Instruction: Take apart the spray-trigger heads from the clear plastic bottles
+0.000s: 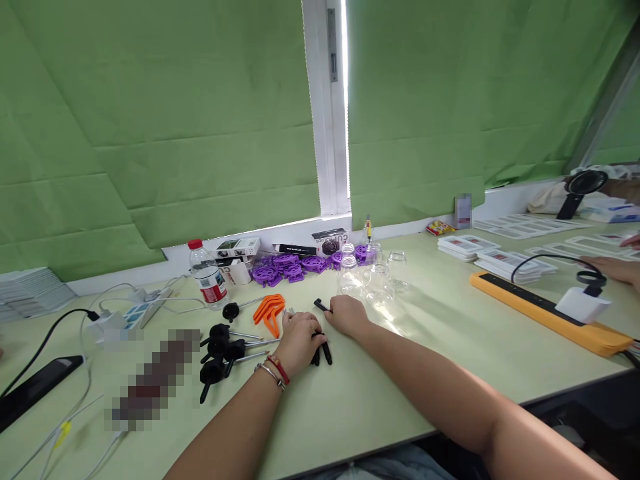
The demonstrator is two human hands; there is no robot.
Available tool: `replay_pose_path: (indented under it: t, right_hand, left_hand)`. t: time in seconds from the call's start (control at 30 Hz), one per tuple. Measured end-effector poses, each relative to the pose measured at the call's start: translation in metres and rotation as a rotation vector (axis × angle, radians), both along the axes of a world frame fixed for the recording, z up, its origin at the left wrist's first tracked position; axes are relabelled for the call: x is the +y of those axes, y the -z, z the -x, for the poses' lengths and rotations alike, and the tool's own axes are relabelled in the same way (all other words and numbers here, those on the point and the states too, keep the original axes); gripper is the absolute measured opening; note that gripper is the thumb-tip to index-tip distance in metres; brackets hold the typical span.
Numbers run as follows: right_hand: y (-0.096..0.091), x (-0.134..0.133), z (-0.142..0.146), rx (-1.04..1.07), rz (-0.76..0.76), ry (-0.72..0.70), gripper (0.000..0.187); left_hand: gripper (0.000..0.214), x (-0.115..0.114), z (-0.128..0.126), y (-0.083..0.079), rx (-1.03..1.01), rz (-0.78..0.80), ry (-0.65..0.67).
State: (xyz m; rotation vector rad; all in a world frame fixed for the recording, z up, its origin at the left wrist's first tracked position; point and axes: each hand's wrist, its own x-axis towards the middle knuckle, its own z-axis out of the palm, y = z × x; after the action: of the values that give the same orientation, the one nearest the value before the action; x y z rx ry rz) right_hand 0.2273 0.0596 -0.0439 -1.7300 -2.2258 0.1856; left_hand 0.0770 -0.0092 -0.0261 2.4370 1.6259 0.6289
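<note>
"Black sticks: position and grip?" the checker asks.

"On the table, just right of the orange clip. The left hand lies over them with its fingers bent and pressed together. A firm hold cannot be confirmed. The right hand rests further right of the clip, fingers curled down beside a small black piece. Whether it pinches anything cannot be told."

"Progress?"

"Judged early to middle. The knobbed rods, grouped left of the clip, look put together, rod in knob. The sticks under the hand are loose."

"Quantities?"

"Clip: one. Knobbed rods: five. Sticks: two or three show, and the hand hides any others. Glass cups, beyond the clip to the right: about seven, as the clear glass blurs the count. Purple parts, beyond the clip: one pile, uncounted. Bottle, left of the clip: one."
</note>
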Motion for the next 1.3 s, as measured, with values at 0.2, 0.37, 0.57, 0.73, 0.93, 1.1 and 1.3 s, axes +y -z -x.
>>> replay_pose_path:
  t: [0.2, 0.37, 0.57, 0.73, 0.93, 1.1, 1.3]
  right_hand:
    - [-0.001, -0.004, -0.005, 0.052, -0.015, -0.007, 0.021]
    - [-0.003, -0.007, -0.006, 0.100, -0.026, -0.017, 0.022]
    - [-0.008, -0.007, -0.011, 0.141, -0.001, -0.010, 0.027]
    - [-0.007, -0.004, -0.014, 0.208, 0.010, -0.041, 0.026]
    - [-0.004, -0.007, -0.015, 0.443, 0.021, -0.322, 0.027]
    - [-0.005, -0.015, -0.012, 0.501, 0.083, -0.490, 0.020]
    - [-0.009, -0.021, -0.011, 0.414, 0.034, -0.571, 0.022]
  left_hand:
    - [0.016, -0.001, 0.003, -0.004, 0.006, -0.003, -0.014]
    - [0.019, 0.000, 0.003, -0.004, 0.020, 0.005, 0.000]
    - [0.015, 0.002, 0.003, -0.001, 0.028, 0.020, 0.008]
    - [0.014, 0.000, 0.002, 0.000, 0.001, 0.019, -0.012]
    - [0.044, 0.004, 0.004, 0.006, -0.270, -0.035, -0.143]
    - [0.046, 0.009, 0.005, 0.006, -0.529, -0.002, -0.131]
    - [0.047, 0.010, 0.003, 0.009, -0.637, 0.075, -0.037]
